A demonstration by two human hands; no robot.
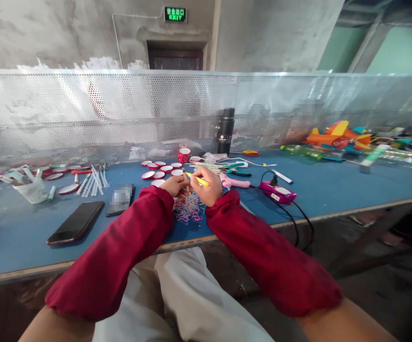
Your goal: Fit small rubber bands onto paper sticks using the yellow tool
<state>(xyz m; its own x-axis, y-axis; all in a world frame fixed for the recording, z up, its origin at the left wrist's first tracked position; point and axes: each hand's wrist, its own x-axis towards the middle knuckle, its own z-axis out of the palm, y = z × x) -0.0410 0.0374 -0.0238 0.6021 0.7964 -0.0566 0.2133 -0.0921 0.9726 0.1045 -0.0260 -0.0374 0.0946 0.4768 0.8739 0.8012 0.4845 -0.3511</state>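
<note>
My right hand (209, 187) is closed in a writing grip around a yellow pen (202, 181), whose tip points left toward my other hand. My left hand (173, 185) pinches a small, thin, tan strip (184, 175) upright between its fingers; its exact kind is too small to make out. The pen's tip is close to this strip, but whether they touch cannot be seen. Just below both hands lies a loose pile of small coloured rubber bands (188, 210). Several round white discs with red rims (158, 174) lie beyond my left hand.
Right of my hands are a pink glue gun (235, 182), green-handled pliers (239, 172) and a purple power strip (277, 192) with black cables. A black bottle (226, 131) stands behind. Leftward lie two phones, one a black phone (76, 222), and a white cup (31, 191).
</note>
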